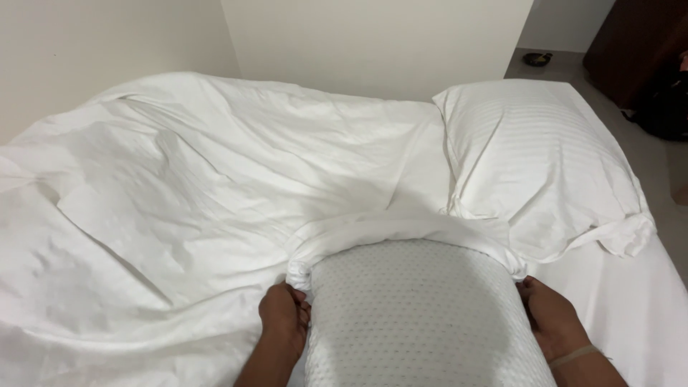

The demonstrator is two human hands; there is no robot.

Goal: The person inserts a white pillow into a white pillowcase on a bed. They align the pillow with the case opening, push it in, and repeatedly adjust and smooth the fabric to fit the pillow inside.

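Pillowcase [401,233], bunched at lower centre, is gripped by both hands, left hand [284,315] and right hand [550,322], around the dotted pillow [416,315], half covered.

Cream walls [373,43], grey floor [645,150], dark wooden furniture [631,43] at right

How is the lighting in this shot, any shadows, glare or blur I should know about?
Head view: soft, even light, no glare on the white bedding. A grey shadow falls across the dotted pillow between the left hand and right hand, and onto the bunched pillowcase. The striped pillow stays sharp; no obvious blur.
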